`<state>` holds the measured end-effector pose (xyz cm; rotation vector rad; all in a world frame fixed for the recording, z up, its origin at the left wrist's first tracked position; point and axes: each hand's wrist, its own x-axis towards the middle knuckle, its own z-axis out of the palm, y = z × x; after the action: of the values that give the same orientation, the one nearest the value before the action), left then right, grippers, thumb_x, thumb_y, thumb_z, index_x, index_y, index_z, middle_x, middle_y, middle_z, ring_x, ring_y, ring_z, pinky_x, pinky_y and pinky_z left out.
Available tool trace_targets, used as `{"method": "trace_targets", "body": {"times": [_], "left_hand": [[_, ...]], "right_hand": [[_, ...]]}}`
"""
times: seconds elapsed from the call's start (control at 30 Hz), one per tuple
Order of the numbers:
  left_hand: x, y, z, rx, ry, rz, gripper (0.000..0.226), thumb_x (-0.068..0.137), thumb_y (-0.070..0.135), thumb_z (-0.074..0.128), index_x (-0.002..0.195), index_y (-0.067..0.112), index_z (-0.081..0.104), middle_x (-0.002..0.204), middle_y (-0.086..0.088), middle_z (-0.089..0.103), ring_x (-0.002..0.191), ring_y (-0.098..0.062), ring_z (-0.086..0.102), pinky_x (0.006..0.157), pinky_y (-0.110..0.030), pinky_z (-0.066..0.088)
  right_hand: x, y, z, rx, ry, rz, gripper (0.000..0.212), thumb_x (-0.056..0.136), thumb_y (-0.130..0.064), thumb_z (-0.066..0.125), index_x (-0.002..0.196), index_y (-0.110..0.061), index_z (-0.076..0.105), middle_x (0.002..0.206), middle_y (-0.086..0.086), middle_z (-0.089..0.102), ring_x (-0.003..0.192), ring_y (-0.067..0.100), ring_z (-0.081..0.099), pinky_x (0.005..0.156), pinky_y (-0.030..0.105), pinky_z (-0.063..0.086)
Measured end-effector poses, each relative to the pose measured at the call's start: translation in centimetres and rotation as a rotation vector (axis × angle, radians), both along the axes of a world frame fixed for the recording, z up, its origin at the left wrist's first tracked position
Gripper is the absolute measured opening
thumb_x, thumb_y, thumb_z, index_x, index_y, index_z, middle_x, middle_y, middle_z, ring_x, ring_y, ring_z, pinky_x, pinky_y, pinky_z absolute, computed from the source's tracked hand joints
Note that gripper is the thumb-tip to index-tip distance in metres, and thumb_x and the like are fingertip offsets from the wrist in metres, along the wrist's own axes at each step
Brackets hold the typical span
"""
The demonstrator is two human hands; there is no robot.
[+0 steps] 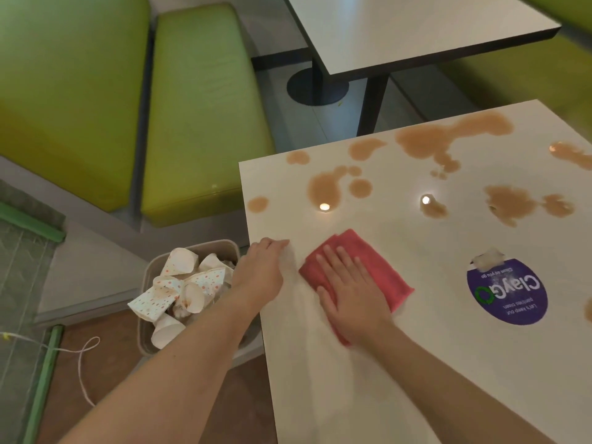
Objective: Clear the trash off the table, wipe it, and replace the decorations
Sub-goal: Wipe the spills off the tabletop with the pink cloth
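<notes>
The right hand (350,291) lies flat, fingers straight and together, pressing down on a folded red microfibre cloth (362,270) that rests on the pale square worktop (416,363) near its left edge. The left hand (261,269) rests over that left edge at about nine o'clock from the cloth, fingers relaxed and extended onto the surface, holding nothing.

Light brown spilled-liquid puddles (426,141) spread across the far part of the worktop, from eleven through two o'clock of the cloth, well apart from it. At three o'clock sits a round purple "ClayGo" sticker (509,296) stuck to the surface, with what may be a scrap of torn whitish paper (487,259) on its far rim; the blur makes that hard to confirm.

Beside the worktop at nine o'clock, on the floor, stands a beige bin (149,274) heaped with crumpled white paper cups printed with coloured dots (179,286). Green padded bench seats (205,116) lie beyond at eleven o'clock, and a second white table (416,30) at one o'clock.
</notes>
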<state>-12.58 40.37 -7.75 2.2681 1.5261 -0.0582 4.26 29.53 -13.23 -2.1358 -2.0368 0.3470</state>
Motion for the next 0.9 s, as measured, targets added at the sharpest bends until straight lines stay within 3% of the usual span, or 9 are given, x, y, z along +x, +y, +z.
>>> {"method": "trace_targets", "body": {"times": [0.17,0.27,0.37,0.53,0.73,0.83,0.9], "left_hand": [[-1.6,1.2,-0.4,0.004,0.015,0.229,0.057,0.094,0.023,0.060,0.145,0.019,0.035,0.141,-0.005,0.035,0.130,-0.026,0.031,0.102,-0.038,0.037],[-1.7,3.2,-0.1,-0.012,0.087,0.342,0.063,0.091,0.037,0.063,0.143,0.016,0.035,0.143,-0.008,0.038,0.132,-0.027,0.033,0.104,-0.039,0.035],[-1.4,5.8,0.1,-0.031,0.226,0.348,0.067,0.084,0.053,0.065,0.138,0.020,0.041,0.135,-0.004,0.051,0.129,-0.025,0.041,0.099,-0.038,0.035],[-0.6,8.1,0.2,-0.110,0.247,0.360,0.049,0.077,0.049,0.075,0.114,0.021,0.061,0.116,-0.001,0.063,0.115,-0.023,0.054,0.090,-0.035,0.041],[-1.1,9.2,0.5,-0.145,0.262,0.358,0.042,0.075,0.048,0.075,0.110,0.026,0.064,0.110,0.004,0.066,0.104,-0.019,0.062,0.073,-0.029,0.040],[-1.8,8.9,0.2,-0.130,0.233,0.316,0.046,0.072,0.058,0.075,0.109,0.034,0.062,0.105,0.007,0.066,0.102,-0.019,0.061,0.074,-0.031,0.042],[-2.0,8.5,0.0,-0.101,0.223,0.309,0.042,0.074,0.057,0.074,0.107,0.034,0.062,0.102,0.007,0.066,0.101,-0.019,0.060,0.073,-0.031,0.043]], "right_hand": [[-0.5,5.5,0.2,-0.020,-0.032,-0.332,0.072,0.090,-0.046,0.001,0.156,-0.020,0.009,0.164,0.000,0.002,0.151,0.016,-0.004,0.123,0.038,-0.004],[-4.9,3.9,0.6,-0.023,0.023,-0.106,0.063,0.098,-0.045,0.010,0.157,-0.023,0.005,0.163,-0.003,-0.004,0.150,0.013,-0.010,0.122,0.036,-0.007],[-3.9,3.4,0.8,-0.015,0.033,0.088,0.064,0.099,-0.054,0.016,0.156,-0.028,0.004,0.162,-0.009,-0.006,0.149,0.007,-0.012,0.121,0.033,-0.008],[-0.3,8.5,0.3,-0.064,-0.046,-0.229,0.084,0.090,-0.068,0.012,0.156,-0.019,-0.004,0.163,-0.001,-0.012,0.149,0.013,-0.017,0.122,0.035,-0.008],[-4.9,6.7,0.2,0.022,0.016,0.050,0.061,0.101,-0.048,0.016,0.156,-0.022,0.009,0.163,-0.002,0.003,0.150,0.010,-0.005,0.121,0.034,-0.003],[-3.0,10.8,0.2,0.001,0.034,0.004,0.062,0.098,-0.046,0.003,0.156,-0.024,0.002,0.163,-0.007,-0.005,0.149,0.006,-0.012,0.122,0.031,-0.007],[-2.3,15.0,0.6,0.012,0.149,-0.080,0.059,0.101,-0.041,0.008,0.157,-0.023,0.008,0.163,-0.008,0.003,0.149,0.005,-0.006,0.122,0.030,-0.006]]}}
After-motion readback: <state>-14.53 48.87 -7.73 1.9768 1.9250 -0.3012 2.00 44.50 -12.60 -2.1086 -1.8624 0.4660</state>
